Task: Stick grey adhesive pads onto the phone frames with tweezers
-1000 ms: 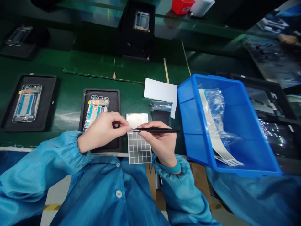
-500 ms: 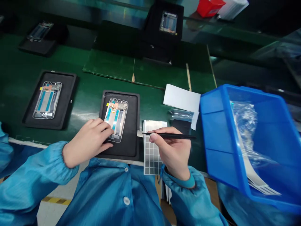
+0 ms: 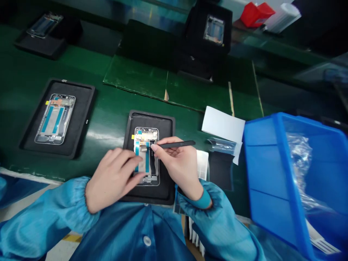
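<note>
A smartphone frame (image 3: 146, 156) with exposed blue strips and copper patches lies face up on a black rubber mat (image 3: 152, 118). My left hand (image 3: 115, 177) rests its extended fingers on the lower part of the frame. My right hand (image 3: 176, 163) pinches slim black tweezers (image 3: 176, 144), and their tip sits over the frame's middle, partly hidden by my fingers. A white-backed sheet with a grid of small squares (image 3: 202, 163) lies to the right of the mat, mostly hidden by my right hand and sleeve.
A second phone frame (image 3: 55, 119) lies on a black mat at left, and another sits on a far mat (image 3: 214, 29). To the right stand a white card (image 3: 223, 125), a small plastic bag (image 3: 221, 145), a black pad (image 3: 220, 170) and a blue plastic bin (image 3: 272, 181) holding bagged strips.
The tweezers and my right hand have moved left from the grid sheet to over the phone frame. My left hand now rests lower on the frame. The view has shifted, so the bin sits further right.
</note>
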`<state>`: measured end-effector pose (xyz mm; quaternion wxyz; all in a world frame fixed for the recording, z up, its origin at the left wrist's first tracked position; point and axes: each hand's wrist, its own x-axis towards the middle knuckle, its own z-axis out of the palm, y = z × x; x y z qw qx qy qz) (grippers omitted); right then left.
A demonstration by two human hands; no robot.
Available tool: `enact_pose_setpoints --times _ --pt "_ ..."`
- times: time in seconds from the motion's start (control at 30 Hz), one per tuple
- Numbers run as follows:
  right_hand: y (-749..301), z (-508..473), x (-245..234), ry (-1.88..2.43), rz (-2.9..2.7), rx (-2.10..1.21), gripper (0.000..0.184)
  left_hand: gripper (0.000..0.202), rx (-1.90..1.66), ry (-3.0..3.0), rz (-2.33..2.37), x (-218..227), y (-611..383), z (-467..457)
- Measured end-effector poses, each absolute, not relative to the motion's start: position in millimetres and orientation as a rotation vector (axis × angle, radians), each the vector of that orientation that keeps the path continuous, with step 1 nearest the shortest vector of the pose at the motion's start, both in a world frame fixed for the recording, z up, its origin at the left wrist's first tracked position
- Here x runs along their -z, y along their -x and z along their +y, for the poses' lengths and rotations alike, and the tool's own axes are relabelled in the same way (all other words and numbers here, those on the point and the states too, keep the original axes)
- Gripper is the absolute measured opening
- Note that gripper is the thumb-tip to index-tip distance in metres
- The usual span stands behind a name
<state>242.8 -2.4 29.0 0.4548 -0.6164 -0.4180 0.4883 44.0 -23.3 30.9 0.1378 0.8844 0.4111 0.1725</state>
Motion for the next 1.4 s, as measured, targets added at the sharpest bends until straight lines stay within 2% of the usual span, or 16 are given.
enact_pose_setpoints --times 0.1,0.3,1.4 --pt "-239.2 2.3 -25.8 1.54 -1.046 -1.198 0.025 0.034 -0.557 -2.517 1.365 -21.3 -38.3 -10.7" --pt "-237.5 4.5 -24.1 1.577 -1.046 -1.165 0.02 0.038 -0.592 -2.463 1.4 -10.1 -41.1 -6.8" --pt "-237.4 0.0 -19.8 1.656 -1.245 -0.962 0.013 0.039 -0.564 -2.528 1.412 -11.2 -41.5 -8.0"
